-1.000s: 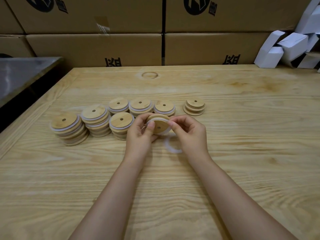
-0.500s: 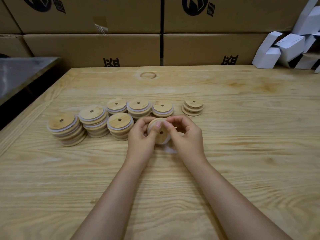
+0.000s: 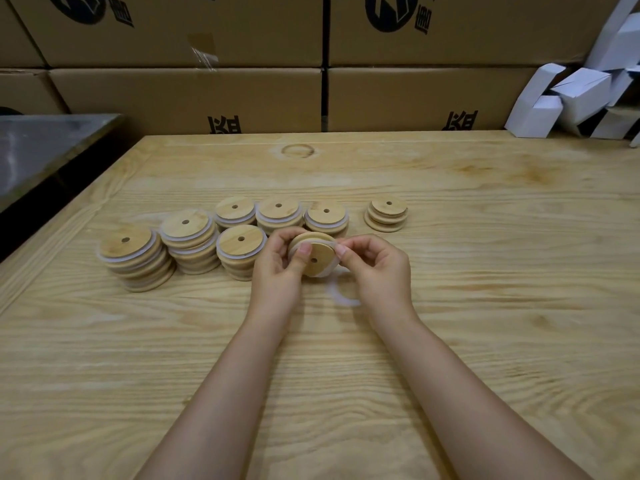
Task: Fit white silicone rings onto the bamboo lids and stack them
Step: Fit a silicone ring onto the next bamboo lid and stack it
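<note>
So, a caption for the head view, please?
Left hand and right hand fit a white ring onto a bamboo lid beside stacked lids.

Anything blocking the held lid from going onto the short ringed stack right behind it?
Nothing visible does. The round bamboo lid, pinched by the left hand and right hand, is just in front of that short stack of ringed bamboo lids. A loose white silicone ring lies on the wooden table nearer the person, off that path.

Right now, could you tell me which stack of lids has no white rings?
The small stack standing alone at the far right: its lids show bare bamboo edges, while the other six stacks show white rings.
</note>
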`<state>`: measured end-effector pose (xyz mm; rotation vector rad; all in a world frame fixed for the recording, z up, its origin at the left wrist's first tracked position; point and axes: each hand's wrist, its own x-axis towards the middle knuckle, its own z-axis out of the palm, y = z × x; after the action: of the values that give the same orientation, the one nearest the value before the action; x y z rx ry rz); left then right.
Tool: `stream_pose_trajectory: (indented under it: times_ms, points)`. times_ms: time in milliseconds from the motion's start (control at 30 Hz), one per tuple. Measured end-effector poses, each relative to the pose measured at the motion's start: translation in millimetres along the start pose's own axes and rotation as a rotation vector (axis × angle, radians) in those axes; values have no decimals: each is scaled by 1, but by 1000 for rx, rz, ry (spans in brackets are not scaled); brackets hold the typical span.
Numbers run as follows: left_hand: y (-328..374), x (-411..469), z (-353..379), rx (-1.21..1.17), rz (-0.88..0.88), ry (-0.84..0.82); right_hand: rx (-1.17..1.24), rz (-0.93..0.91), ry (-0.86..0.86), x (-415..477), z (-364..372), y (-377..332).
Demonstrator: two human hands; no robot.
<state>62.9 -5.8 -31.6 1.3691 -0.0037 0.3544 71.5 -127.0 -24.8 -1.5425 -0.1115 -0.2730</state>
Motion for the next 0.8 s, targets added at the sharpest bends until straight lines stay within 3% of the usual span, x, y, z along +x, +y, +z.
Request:
stream_pose_trajectory:
  times_ms: [267,433,633,800]
  points:
    - [5,-1,2,-54,-95,-21,-24,-42,-3,1,-4,-2]
    - [6,-4,4,55,-102,-26,-57,-92,9,-3,-1,-4]
    - [10,0,3,-100,-181,41,-239,-150,9,-6,2,-1]
    - [10,-1,2,-121,-150,7,-117,-62,63,-3,2,-2]
